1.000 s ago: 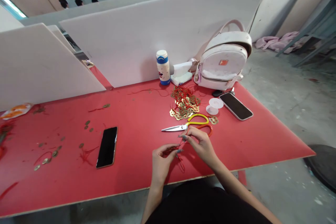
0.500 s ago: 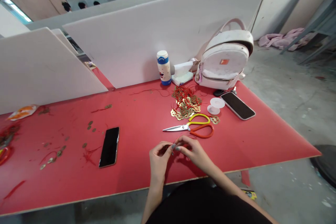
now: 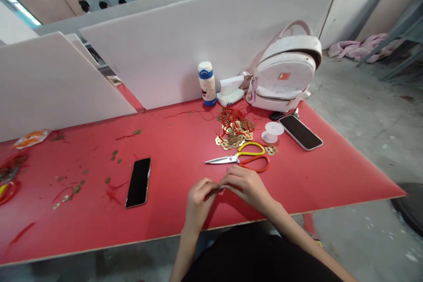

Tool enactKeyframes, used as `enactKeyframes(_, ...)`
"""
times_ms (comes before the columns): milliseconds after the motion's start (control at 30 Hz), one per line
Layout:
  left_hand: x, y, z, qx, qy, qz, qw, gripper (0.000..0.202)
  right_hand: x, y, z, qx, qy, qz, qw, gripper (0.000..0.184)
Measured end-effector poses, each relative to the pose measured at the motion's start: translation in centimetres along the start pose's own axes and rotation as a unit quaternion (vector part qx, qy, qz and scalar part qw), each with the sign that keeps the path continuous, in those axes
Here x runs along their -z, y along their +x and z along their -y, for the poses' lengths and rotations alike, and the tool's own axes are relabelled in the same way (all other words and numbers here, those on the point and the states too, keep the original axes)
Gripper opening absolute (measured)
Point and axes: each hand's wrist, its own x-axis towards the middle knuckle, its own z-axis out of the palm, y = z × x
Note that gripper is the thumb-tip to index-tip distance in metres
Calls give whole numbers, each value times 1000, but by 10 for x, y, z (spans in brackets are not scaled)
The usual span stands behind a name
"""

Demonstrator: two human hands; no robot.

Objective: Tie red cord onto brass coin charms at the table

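Note:
My left hand [image 3: 199, 200] is closed on a coin charm [image 3: 211, 192], small brownish coins mostly covered by the fingers. My right hand [image 3: 248, 186] meets it fingertip to fingertip in a pinch, with a bit of red cord [image 3: 227, 167] showing above its knuckles. Just beyond the hands lie scissors [image 3: 236, 159] with one yellow and one orange-red handle, blades pointing left. Behind them is a pile of gold coin charms [image 3: 234, 134] tied with red cords. A single coin charm [image 3: 271, 150] rests right of the scissors.
A white spool [image 3: 273, 132], a phone [image 3: 300, 132] and a backpack [image 3: 284, 75] stand to the right. Another phone [image 3: 139, 183] lies left of my hands, near loose coins [image 3: 76, 189]. A bottle [image 3: 207, 83] and tissue pack [image 3: 230, 96] stand by the white partition [image 3: 158, 53].
My right hand has turned over the fingertips, its knuckles now higher and nearer the scissors. The coin charm in my left hand is tilted flatter and less visible.

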Motion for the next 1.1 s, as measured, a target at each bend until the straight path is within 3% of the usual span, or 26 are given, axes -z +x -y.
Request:
enactKeyframes(167, 0, 1, -6, 41, -117, -28, 992, 14, -3, 3, -2, -46, 111, -58, 991, 22)
enactKeyframes(333, -6, 0, -9, 90, -142, -98, 981, 14, -14, -5, -3, -99, 167, -50, 980, 23)
enactKeyframes(467, -11, -1, -6, 121, -178, -121, 969, 11, -21, -8, -1, -108, 185, -31, 976, 23)
enactKeyframes(600, -12, 0, -6, 141, -209, -119, 960, 12, -20, -7, 2, -106, 147, -10, 983, 20)
enactKeyframes(733, -8, 4, -10, 136, -181, -79, 971, 16, -12, -6, 4, -111, 90, 28, 989, 14)
enactKeyframes(967, -7, 5, -8, 135, -228, -17, 964, 23, 1, 0, 2, -104, 131, -32, 985, 33)
enactKeyframes(1100, -13, 4, -8, 154, -298, -42, 941, 26, -1, 0, -5, -124, 181, -62, 974, 35)
